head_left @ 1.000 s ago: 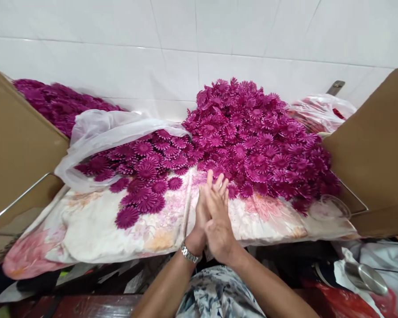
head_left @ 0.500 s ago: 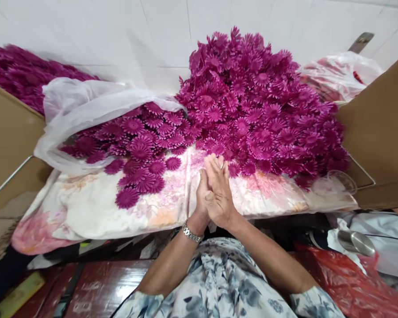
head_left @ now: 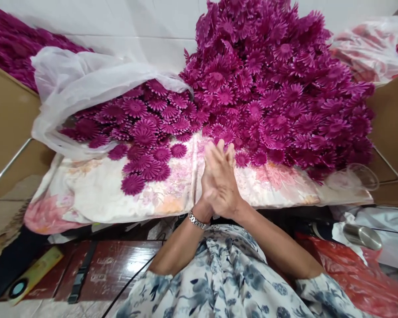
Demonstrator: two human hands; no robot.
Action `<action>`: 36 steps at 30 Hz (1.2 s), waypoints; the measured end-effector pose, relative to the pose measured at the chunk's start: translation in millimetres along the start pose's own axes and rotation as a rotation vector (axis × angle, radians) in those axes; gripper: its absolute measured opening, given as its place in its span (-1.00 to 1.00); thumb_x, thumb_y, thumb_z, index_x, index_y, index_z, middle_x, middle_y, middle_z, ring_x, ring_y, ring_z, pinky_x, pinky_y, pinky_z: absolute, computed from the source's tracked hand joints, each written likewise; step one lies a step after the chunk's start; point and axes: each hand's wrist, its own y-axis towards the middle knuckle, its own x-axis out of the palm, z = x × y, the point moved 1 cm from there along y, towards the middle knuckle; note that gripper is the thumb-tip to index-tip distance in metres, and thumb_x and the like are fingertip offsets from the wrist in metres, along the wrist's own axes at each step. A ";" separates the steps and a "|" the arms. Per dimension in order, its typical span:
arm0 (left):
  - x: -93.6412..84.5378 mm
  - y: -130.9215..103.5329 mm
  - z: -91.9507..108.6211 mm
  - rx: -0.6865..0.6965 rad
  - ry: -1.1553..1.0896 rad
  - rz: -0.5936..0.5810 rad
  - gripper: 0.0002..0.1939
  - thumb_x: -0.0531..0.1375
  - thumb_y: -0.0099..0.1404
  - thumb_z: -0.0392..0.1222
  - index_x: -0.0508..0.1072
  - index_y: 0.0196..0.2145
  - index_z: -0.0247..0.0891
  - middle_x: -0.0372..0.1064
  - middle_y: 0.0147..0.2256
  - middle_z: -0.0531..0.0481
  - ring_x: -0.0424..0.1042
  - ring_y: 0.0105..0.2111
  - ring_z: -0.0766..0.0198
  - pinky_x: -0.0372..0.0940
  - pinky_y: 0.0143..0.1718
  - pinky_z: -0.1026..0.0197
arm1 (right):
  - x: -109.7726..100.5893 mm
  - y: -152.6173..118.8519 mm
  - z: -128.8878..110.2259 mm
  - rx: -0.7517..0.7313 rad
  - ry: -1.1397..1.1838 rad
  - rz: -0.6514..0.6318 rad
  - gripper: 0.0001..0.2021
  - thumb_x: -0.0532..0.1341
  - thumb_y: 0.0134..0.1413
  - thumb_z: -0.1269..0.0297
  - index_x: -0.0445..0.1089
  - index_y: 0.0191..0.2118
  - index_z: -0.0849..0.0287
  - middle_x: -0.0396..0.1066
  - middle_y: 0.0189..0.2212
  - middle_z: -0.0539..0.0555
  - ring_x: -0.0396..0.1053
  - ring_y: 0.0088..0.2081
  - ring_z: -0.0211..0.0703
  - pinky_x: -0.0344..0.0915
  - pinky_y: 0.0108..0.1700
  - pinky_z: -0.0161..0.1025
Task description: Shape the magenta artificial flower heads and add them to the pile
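Observation:
My left hand [head_left: 208, 187], with a metal watch on its wrist, is pressed palm to palm against my right hand [head_left: 223, 181]. The right one covers most of the left. Fingers of both point away from me, somewhat blurred, and no object shows between them. Just beyond the fingertips lies a large heap of magenta artificial flowers [head_left: 268, 97]. To the left, more flower pieces [head_left: 144, 132] spill from a white translucent bag [head_left: 63, 88] onto the floral cloth [head_left: 99, 194].
Cardboard boxes [head_left: 11, 119] stand at both sides. A clear round lid [head_left: 363, 176] lies at the cloth's right end. Below it are a metal cup [head_left: 365, 236] and a red plastic bag [head_left: 361, 278]. Another bag with red contents [head_left: 371, 48] is at the back right.
The view has tilted down and come closer, so the heap looks larger. My hands are still together; the right hand has shifted over the left, its fingers slightly more spread.

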 end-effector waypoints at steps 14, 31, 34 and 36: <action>-8.4 -3.8 13.5 0.061 -0.244 -0.086 -0.43 -0.01 0.17 0.29 0.24 0.10 0.13 0.11 0.20 0.16 -0.03 0.26 0.15 -0.03 0.22 0.14 | 7.8 0.6 -2.0 -0.010 -0.093 -0.080 -0.18 -0.49 0.06 -0.26 -0.23 0.31 0.15 -0.09 0.29 0.17 -0.24 0.33 0.01 -0.31 0.30 0.14; -44.5 31.7 49.6 -0.283 -0.066 0.137 -0.84 0.13 0.20 -0.19 0.39 -0.46 -0.32 0.35 -0.48 0.02 0.38 -0.47 0.33 0.31 -0.51 0.29 | -55.5 -18.2 80.0 0.158 -0.620 -0.204 -0.73 0.07 0.15 0.26 0.44 -0.14 0.23 0.46 -0.22 0.19 0.33 -0.20 0.00 0.19 -0.13 -0.05; -47.6 31.4 46.2 -0.261 -0.066 0.096 -0.93 0.13 0.15 -0.32 0.41 -0.40 -0.32 0.37 -0.44 0.00 0.41 -0.39 0.31 0.35 -0.38 0.24 | -68.3 -18.9 89.4 0.159 -0.622 -0.102 -0.74 0.09 0.14 0.29 0.44 -0.13 0.21 0.44 -0.14 0.20 0.33 -0.13 -0.01 0.20 -0.09 -0.04; -49.2 31.7 45.1 -0.242 -0.051 0.090 -0.85 0.14 0.08 -0.40 0.42 -0.35 -0.30 0.38 -0.40 0.00 0.41 -0.35 0.31 0.35 -0.27 0.22 | -70.9 -15.1 82.2 0.133 -0.493 -0.029 -0.77 0.10 0.14 0.29 0.46 -0.18 0.19 0.45 -0.15 0.19 0.35 -0.13 -0.05 0.22 -0.07 -0.06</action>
